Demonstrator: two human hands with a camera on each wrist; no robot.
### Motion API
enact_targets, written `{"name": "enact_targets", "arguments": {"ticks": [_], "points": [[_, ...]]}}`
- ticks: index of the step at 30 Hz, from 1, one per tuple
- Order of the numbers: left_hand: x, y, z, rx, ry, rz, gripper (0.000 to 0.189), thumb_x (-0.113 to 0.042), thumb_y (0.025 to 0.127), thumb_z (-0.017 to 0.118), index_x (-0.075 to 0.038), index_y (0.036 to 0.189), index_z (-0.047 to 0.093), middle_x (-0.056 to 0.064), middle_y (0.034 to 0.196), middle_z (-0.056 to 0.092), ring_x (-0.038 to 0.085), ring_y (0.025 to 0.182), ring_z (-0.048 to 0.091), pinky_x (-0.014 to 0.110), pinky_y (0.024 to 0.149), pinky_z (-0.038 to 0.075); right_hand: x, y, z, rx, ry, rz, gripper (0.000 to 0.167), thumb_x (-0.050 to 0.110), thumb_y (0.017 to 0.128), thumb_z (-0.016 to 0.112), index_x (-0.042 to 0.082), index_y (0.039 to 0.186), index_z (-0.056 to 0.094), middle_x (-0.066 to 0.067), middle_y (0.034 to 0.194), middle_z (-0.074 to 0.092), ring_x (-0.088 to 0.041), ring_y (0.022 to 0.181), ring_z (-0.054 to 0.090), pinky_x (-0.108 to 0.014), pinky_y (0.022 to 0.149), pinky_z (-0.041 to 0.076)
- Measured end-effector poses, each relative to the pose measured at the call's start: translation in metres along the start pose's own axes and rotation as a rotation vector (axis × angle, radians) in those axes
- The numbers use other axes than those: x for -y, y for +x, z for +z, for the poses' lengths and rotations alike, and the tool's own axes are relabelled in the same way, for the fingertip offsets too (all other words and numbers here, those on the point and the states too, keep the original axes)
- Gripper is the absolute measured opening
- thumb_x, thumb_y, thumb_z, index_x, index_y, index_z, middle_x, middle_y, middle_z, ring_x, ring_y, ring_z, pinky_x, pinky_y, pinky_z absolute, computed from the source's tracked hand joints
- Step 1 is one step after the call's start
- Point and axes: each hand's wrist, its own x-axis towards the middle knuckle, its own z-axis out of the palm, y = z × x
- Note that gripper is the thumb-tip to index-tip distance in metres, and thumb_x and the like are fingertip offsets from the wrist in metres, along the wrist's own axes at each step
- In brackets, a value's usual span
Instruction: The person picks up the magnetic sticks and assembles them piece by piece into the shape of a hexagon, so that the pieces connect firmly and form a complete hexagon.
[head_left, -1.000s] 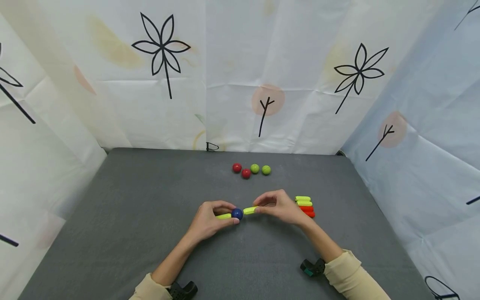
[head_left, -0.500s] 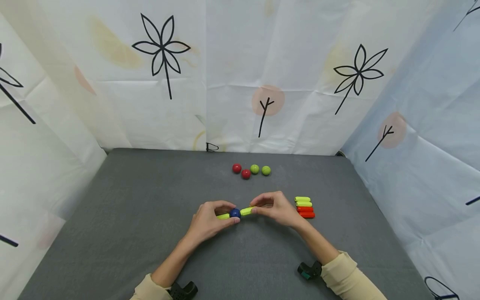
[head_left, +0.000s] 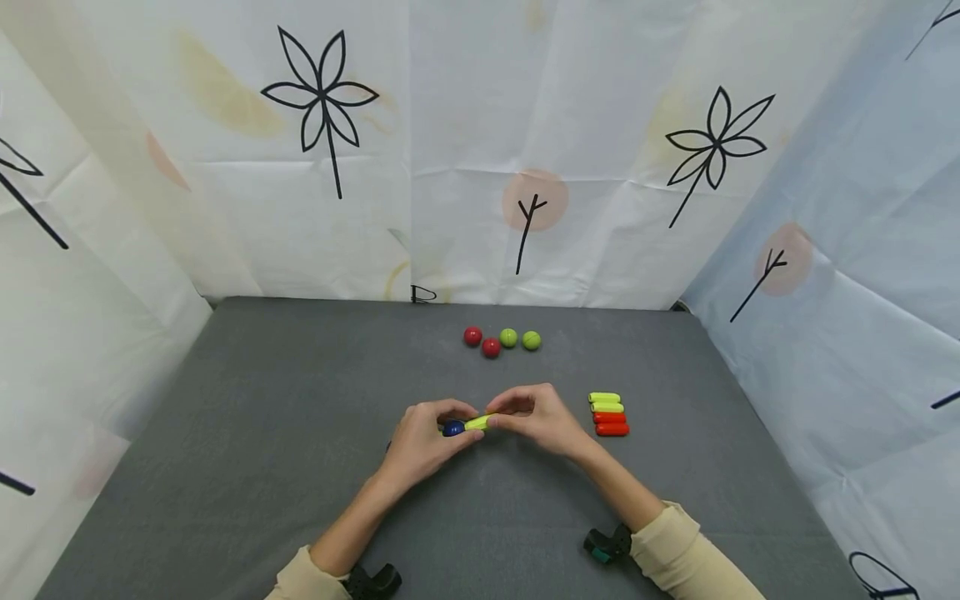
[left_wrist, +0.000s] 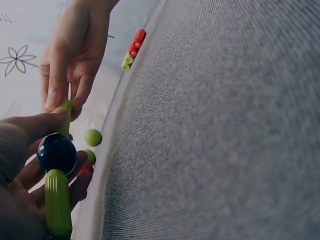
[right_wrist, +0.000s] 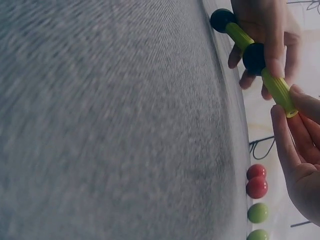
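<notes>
A chain of yellow-green ridged rods and dark blue balls runs between the two hands, above the table. In the head view my left hand pinches the right-hand rod close to the middle blue ball. My right hand pinches that rod's free end between thumb and fingers. Rod and ball touch. The right wrist view shows the second rod beyond that ball, ending in another blue ball; in the head view the left hand mostly hides these.
Two red balls and two green balls lie at the back of the grey table. Right of my right hand, two yellow-green rods and two red rods lie stacked in a column. Printed cloth walls surround the table.
My right hand has moved left with its rod, closing the gap to the blue ball. The chain has shifted left through my left hand, whose fingers now grip the right-hand rod.
</notes>
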Motion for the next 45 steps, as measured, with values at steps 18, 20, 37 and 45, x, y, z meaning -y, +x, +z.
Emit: {"name": "enact_targets", "arguments": {"ticks": [18,20,37,45], "points": [[0.008,0.003,-0.008,0.034,-0.089,-0.036,0.020,-0.024,0.088,0.093,-0.021,0.106,0.085,-0.005,0.103,0.084,0.006,0.086,0.071,0.022,0.080,0.057,0.001,0.041,-0.032,-0.058,-0.095,0.020,0.024,0.013,0.100,0.079,0.003,0.122,0.078,-0.018,0.118,0.081,-0.021,0.104,0.080,-0.026,0.090,0.063],[0.008,0.003,-0.008,0.035,-0.089,-0.041,0.019,-0.024,0.088,0.093,-0.022,0.105,0.085,-0.005,0.102,0.083,0.006,0.085,0.070,0.022,0.079,0.056,0.001,0.051,-0.039,-0.089,-0.100,0.028,0.027,0.013,0.100,0.078,0.001,0.124,0.077,-0.020,0.121,0.080,-0.027,0.106,0.081,-0.032,0.091,0.064],[0.007,0.001,-0.008,0.044,-0.093,-0.051,0.017,-0.023,0.087,0.093,-0.023,0.102,0.085,-0.006,0.100,0.083,0.007,0.085,0.069,0.022,0.079,0.055,-0.012,0.124,-0.035,-0.143,-0.191,0.073,0.041,0.014,0.100,0.079,-0.005,0.136,0.070,-0.022,0.137,0.075,-0.039,0.126,0.073,-0.051,0.104,0.060],[0.007,0.001,-0.007,0.051,-0.102,-0.034,0.016,-0.024,0.088,0.093,-0.023,0.102,0.085,-0.006,0.102,0.084,0.004,0.082,0.069,0.022,0.076,0.055,-0.022,0.141,-0.029,-0.160,-0.278,0.091,0.040,0.013,0.099,0.080,-0.003,0.134,0.071,-0.020,0.135,0.076,-0.036,0.124,0.075,-0.048,0.103,0.062]]}}
